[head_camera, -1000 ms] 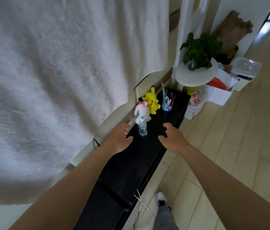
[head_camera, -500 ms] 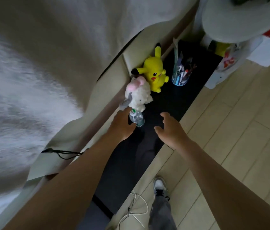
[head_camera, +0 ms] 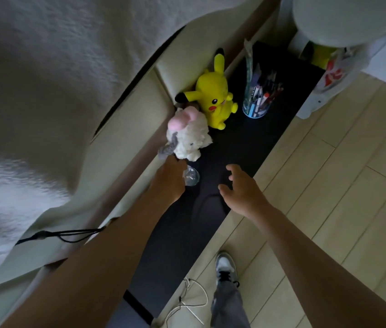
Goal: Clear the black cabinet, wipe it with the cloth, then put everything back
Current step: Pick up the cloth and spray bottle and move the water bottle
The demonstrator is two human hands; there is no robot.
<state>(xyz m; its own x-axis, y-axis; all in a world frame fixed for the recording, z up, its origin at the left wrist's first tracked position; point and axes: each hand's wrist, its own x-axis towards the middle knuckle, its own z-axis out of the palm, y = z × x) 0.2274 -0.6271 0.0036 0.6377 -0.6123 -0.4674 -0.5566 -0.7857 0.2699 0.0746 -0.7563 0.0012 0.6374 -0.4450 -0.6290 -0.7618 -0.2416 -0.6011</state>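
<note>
So, bottom of the frame first: a grey-and-white shoe (head_camera: 226, 266) stands on the pale wood floor (head_camera: 341, 185), and a loose white cable (head_camera: 188, 301) lies just left of it. The black cabinet (head_camera: 180, 233) runs as a long dark strip from bottom centre toward the upper right. It sits tight against a cream padded edge (head_camera: 125, 129), and a fluffy white blanket (head_camera: 45, 55) fills the whole left side.

Both bare arms reach in from the bottom. Mid-frame, the left hand (head_camera: 170, 179) grips a clear bottle (head_camera: 192, 178) at the cabinet's left edge. Its fingers curl round the bottle, though the back of the hand hides most of them, and honestly I can't tell if the bottle is lifted or standing. The right hand (head_camera: 242, 194) hovers over the cabinet's right side holding nothing, fingers spread and loosely bent.

Right above the left hand sits a white fluffy plush (head_camera: 190, 138) with a pink ear. A yellow plush (head_camera: 215, 95) is pressed against it from behind. Right of those, standing apart, is a clear pen cup (head_camera: 257, 101) stuffed with pens. Far upper right, past the cabinet's end, there's a round white table (head_camera: 343, 20) with a white plastic bag (head_camera: 324, 91) below it.
</note>
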